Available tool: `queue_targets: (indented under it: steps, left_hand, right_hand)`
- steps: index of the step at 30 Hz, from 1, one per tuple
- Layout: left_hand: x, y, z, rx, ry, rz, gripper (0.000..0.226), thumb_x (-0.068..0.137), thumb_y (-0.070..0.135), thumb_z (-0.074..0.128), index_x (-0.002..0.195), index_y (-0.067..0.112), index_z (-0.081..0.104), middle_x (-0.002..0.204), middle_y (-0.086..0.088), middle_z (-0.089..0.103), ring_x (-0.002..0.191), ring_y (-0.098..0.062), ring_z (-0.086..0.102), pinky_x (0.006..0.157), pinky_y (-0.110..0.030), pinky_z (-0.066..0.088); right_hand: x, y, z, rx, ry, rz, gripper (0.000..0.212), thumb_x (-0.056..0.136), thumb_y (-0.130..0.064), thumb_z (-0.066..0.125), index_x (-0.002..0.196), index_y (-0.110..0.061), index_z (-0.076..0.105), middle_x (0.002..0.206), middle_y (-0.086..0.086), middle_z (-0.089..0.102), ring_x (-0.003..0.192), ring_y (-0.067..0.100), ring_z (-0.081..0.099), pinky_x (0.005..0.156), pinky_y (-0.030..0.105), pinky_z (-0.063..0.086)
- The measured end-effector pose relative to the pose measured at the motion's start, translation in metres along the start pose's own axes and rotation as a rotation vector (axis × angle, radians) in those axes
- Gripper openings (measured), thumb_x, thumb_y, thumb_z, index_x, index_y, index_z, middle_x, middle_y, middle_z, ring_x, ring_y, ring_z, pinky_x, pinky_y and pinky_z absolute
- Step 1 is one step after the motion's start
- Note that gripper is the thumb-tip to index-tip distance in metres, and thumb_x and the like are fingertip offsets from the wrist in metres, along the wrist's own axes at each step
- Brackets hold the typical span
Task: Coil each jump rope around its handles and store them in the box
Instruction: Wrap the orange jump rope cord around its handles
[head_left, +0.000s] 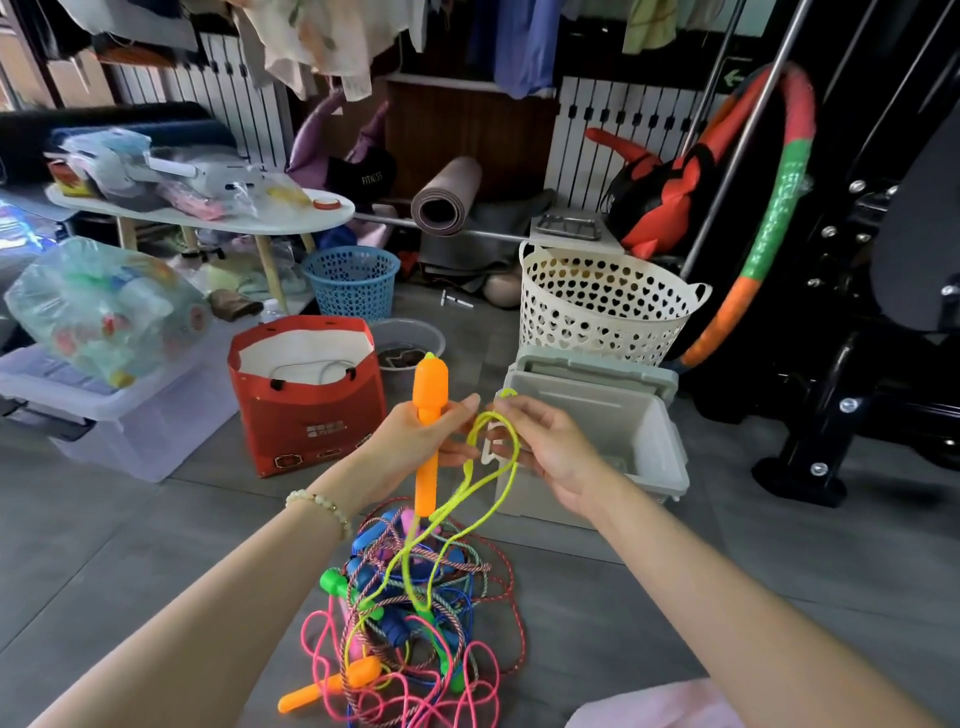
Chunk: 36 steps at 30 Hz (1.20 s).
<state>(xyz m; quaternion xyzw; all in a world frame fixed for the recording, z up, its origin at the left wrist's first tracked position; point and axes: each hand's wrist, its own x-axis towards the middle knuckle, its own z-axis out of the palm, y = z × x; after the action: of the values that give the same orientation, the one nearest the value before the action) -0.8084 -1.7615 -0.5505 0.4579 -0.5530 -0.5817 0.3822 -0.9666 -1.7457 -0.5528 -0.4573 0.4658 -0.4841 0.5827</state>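
Observation:
My left hand (415, 441) grips an orange carrot-shaped jump rope handle (430, 410), held upright. Its yellow-green rope (501, 480) loops up to my right hand (545, 447), which pinches the loop beside the handle. The rope trails down into a tangled pile of jump ropes (415, 623) on the floor: pink, blue and braided cords, with blue and green handles. The matching second orange handle (332, 683) lies at the pile's front left. The grey storage box (597, 431) stands open just behind my right hand.
A red paper bag (306, 410) stands left of the box. Behind are a white heart-pattern basket (602, 306), a blue basket (350, 280), a clear bin (104, 415) with a filled plastic bag, a low white table (208, 218), and a black exercise machine (857, 312) at right.

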Motion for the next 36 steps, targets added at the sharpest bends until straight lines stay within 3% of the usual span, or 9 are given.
queue_targets:
  steps: [6,10,15,19,24,29,31,33,36]
  left_hand:
    - [0.000,-0.001,0.003,0.022,-0.066,-0.007,0.025,0.089,0.034,0.061,0.077,0.013,0.063,0.066,0.002,0.067,0.066,-0.011,0.064,0.062,-0.018,0.053]
    - [0.004,-0.003,0.005,0.182,-0.099,0.019,0.028,0.086,0.037,0.066,0.076,0.012,0.059,0.057,0.002,0.050,0.053,-0.010,0.045,0.054,-0.017,0.042]
    - [0.006,-0.004,0.010,0.168,-0.109,-0.012,0.027,0.085,0.037,0.068,0.085,0.010,0.065,0.049,0.008,0.042,0.047,-0.007,0.037,0.048,-0.015,0.036]
    - [0.013,-0.011,0.005,0.021,0.078,-0.040,0.022,0.086,0.033,0.067,0.076,0.014,0.065,0.052,0.008,0.049,0.047,-0.005,0.041,0.045,-0.014,0.037]
    - [0.025,-0.015,-0.027,-0.342,0.411,-0.081,0.024,0.089,0.028,0.066,0.075,0.009,0.060,0.053,0.003,0.053,0.039,-0.002,0.046,0.042,-0.013,0.041]
    - [0.027,-0.020,-0.024,-0.399,0.394,-0.092,0.019,0.091,0.021,0.063,0.087,0.006,0.054,0.069,-0.006,0.055,0.040,-0.002,0.057,0.045,-0.012,0.048]
    - [0.031,-0.020,-0.013,-0.414,0.379,-0.087,0.019,0.090,0.021,0.064,0.086,0.006,0.054,0.070,-0.007,0.056,0.042,-0.002,0.059,0.046,-0.012,0.049]
    - [0.035,-0.022,-0.005,-0.425,0.403,-0.088,0.018,0.089,0.020,0.065,0.084,0.007,0.054,0.070,-0.007,0.057,0.043,-0.002,0.060,0.046,-0.013,0.050]
    - [0.040,-0.028,-0.006,-0.469,0.499,-0.127,0.018,0.088,0.017,0.067,0.082,0.007,0.053,0.070,-0.007,0.057,0.039,-0.003,0.059,0.043,-0.013,0.048]
  right_hand:
    - [-0.003,0.002,-0.003,-0.016,-0.073,0.022,0.015,0.094,-0.020,0.053,0.082,-0.019,0.063,0.073,-0.005,0.069,0.067,0.008,0.065,0.063,0.018,0.052]
    - [-0.006,-0.003,-0.002,0.069,-0.054,0.046,0.015,0.096,-0.017,0.050,0.083,-0.017,0.058,0.064,-0.009,0.067,0.059,0.003,0.063,0.054,0.016,0.050]
    - [-0.005,-0.007,-0.004,-0.228,0.021,0.011,0.019,0.096,-0.033,0.049,0.081,-0.024,0.057,0.064,-0.014,0.060,0.044,-0.003,0.045,0.048,0.018,0.031]
    - [-0.006,-0.008,-0.012,-0.373,-0.047,0.005,0.026,0.090,-0.045,0.053,0.096,-0.022,0.066,0.053,-0.013,0.043,0.037,-0.001,0.030,0.041,0.015,0.023]
    - [-0.017,-0.013,-0.046,-0.524,-0.019,-0.018,0.024,0.096,-0.028,0.051,0.097,-0.014,0.070,0.041,-0.013,0.031,0.037,0.002,0.026,0.044,0.013,0.022]
    - [-0.022,-0.001,-0.077,-0.282,-0.145,0.190,0.025,0.097,-0.029,0.045,0.092,-0.008,0.059,0.069,0.002,0.059,0.048,0.009,0.044,0.053,0.018,0.041]
    - [-0.022,0.005,-0.069,-0.306,-0.249,0.264,0.029,0.096,-0.037,0.044,0.096,-0.011,0.059,0.058,-0.001,0.046,0.048,0.011,0.036,0.055,0.020,0.043]
    - [-0.019,0.006,-0.058,-0.361,-0.284,0.226,0.031,0.097,-0.038,0.043,0.096,-0.015,0.063,0.049,-0.005,0.032,0.044,0.010,0.026,0.053,0.020,0.039]
    - [-0.015,0.002,-0.053,-0.191,-0.174,0.118,0.027,0.098,-0.029,0.042,0.087,-0.013,0.062,0.045,-0.007,0.035,0.040,0.006,0.023,0.047,0.018,0.032]
